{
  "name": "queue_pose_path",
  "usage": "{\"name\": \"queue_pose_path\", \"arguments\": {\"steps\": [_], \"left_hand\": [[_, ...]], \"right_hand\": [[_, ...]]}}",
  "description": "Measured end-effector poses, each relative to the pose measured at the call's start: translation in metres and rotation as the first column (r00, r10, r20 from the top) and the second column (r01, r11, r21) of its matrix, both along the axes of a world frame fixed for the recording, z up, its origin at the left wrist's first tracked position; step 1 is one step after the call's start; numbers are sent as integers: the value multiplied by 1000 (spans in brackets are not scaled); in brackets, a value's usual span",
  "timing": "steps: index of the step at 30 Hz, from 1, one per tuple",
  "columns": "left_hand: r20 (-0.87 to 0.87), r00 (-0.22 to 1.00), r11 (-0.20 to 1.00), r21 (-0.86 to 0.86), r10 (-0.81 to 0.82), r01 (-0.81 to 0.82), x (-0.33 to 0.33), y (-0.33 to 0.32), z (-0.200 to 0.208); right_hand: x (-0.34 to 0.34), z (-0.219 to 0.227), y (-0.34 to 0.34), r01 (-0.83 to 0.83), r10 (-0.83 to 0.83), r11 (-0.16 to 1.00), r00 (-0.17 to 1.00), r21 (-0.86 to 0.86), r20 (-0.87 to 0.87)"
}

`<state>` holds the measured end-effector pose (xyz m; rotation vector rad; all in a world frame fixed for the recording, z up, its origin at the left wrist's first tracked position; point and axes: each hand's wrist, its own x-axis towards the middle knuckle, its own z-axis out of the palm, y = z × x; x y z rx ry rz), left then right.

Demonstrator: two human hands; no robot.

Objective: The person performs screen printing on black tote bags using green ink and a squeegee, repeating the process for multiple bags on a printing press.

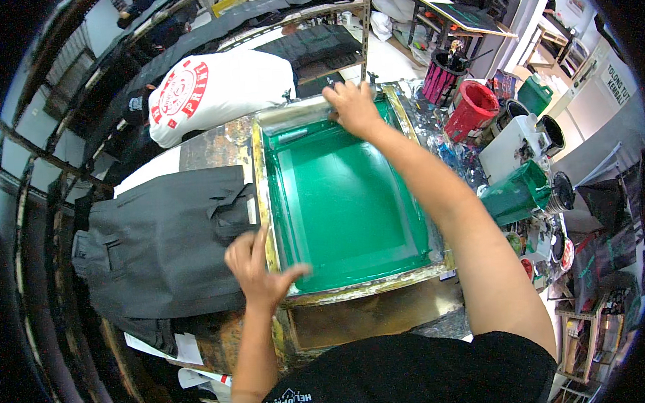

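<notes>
A screen-printing frame [260, 196] with yellowed, paint-stained rails lies before me; green ink [344, 208] covers its mesh. My right hand [353, 109] reaches to the far side, its fingers curled over a pale bar [291, 116] running along the frame's far end. Whether this bar is a squeegee or part of the frame I cannot tell. My left hand [259, 271] is at the near left rail, fingers apart, the thumb stretched over the frame's corner. Nothing shows in its grasp. Dark grey trousers or a similar garment [168, 242] lie flat, left of the frame.
Beyond the garment lies a white bundle with a red print [226, 91]. Along the right stand a pink-and-black bucket [442, 78], a red ink bucket [469, 115], a green container [517, 195] and several smaller pots. Dark racks [43, 147] line the left side.
</notes>
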<state>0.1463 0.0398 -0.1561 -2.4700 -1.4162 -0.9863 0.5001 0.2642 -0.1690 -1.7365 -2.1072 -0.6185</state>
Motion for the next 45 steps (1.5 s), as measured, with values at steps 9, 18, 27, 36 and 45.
{"name": "queue_pose_path", "arguments": {"steps": [9, 18, 27, 36, 45], "left_hand": [[-263, 965, 995, 99, -1, 28, 124, 248, 15], [-319, 948, 997, 77, 0, 26, 124, 230, -9], [-284, 958, 979, 182, -35, 89, 100, 120, -11], [-258, 963, 984, 133, -80, 118, 75, -18, -11], [-195, 973, 989, 57, -126, 139, 65, -78, -11]], "right_hand": [[-6, -9, 1, -115, 109, 985, 993, 129, 48], [-9, -10, -42, -88, 83, 993, 994, 76, 69], [-33, -1, -160, -75, 75, 997, 994, 3, 74], [-58, 5, -300, -70, 74, 994, 996, -89, 46], [-65, 13, -358, -81, 85, 987, 996, -138, 26]]}}
